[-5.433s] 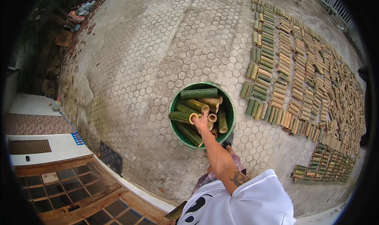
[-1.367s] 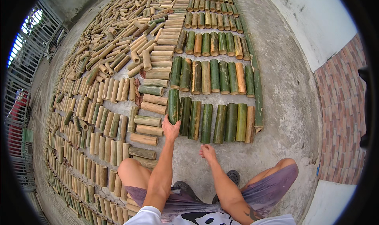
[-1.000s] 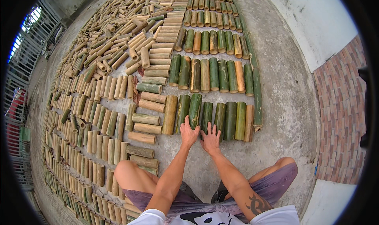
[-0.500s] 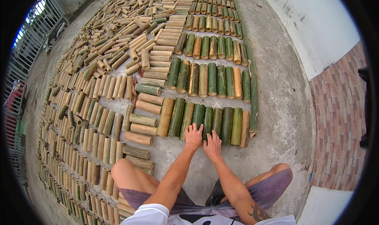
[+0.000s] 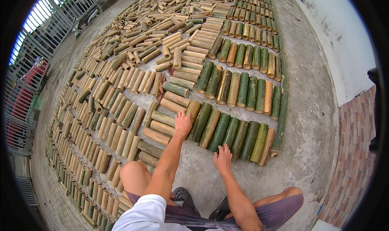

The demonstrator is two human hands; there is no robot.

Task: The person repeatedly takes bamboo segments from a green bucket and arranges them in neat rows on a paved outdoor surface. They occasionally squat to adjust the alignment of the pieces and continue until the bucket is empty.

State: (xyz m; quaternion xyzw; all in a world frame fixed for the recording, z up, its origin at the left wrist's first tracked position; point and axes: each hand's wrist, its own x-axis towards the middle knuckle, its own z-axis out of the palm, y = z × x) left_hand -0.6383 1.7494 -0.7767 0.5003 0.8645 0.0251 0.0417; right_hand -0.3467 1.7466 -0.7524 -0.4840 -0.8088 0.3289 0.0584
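I have left hand at bamboo row, left edge; can't tell if clamped. Right hand fingers parted, empty, by row's near edge. Bare concrete between hands; wall well right of both.

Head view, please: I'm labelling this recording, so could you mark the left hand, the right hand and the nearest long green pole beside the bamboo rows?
Left hand (image 5: pixel 183 124): head view, back of the hand.
Right hand (image 5: pixel 223 160): head view, back of the hand.
Long green pole (image 5: pixel 281 123): head view, middle of its length.
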